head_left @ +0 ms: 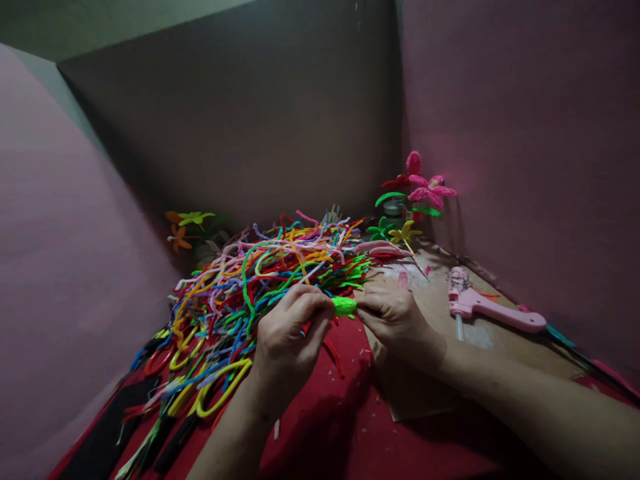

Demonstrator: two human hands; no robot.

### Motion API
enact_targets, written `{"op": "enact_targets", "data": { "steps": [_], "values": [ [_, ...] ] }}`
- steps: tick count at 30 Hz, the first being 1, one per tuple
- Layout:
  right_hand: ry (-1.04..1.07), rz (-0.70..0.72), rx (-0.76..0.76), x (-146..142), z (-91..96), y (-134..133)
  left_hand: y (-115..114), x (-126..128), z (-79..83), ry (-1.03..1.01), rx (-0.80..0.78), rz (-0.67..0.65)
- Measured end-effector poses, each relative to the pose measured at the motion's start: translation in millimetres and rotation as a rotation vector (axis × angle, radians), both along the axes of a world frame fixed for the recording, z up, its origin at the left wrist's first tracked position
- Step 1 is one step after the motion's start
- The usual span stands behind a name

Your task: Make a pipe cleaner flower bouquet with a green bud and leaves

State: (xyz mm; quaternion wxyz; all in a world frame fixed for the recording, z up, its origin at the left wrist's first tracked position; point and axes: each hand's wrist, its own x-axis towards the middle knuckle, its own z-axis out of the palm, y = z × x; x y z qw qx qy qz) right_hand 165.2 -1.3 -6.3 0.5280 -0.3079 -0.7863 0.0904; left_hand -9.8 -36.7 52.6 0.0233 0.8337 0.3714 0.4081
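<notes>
Between my two hands is a small bright green fuzzy piece (345, 307), which looks like bent pipe cleaner. My left hand (295, 327) pinches its left end between thumb and fingers. The fingers of my right hand (397, 323) are closed on its right end. Both hands are above the red table covering, and the hidden fingertips cover the ends of the piece. Just behind my left hand lies a big heap of colourful pipe cleaners (280, 260).
A pink glue gun (493, 310) lies on a brown board (430, 387) at the right. Pipe-cleaner flowers, one of them pink (431, 189), stand at the back right; an orange flower (180, 238) is at the back left. Yellow-handled scissors (223, 390) lie at the left.
</notes>
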Motion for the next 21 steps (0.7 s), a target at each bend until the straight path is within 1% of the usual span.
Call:
{"op": "enact_targets", "data": {
  "steps": [7, 11, 16, 21],
  "values": [
    [-0.044, -0.023, 0.033, 0.1, -2.6, 0.7, -0.2, 4.3, -2.4, -0.056, -0.005, 0.056],
    [-0.042, -0.04, 0.097, -0.1, -3.5, 1.5, -1.7, 6.1, -2.7, -0.061, 0.026, 0.05],
    [-0.048, -0.041, 0.105, 0.6, -2.8, 0.2, -5.9, 7.0, -2.5, -0.019, 0.098, 0.024],
    [-0.063, -0.078, 0.153, 1.4, -2.6, 1.8, -7.0, 6.9, -1.8, 0.012, 0.162, 0.006]
  ]
}}
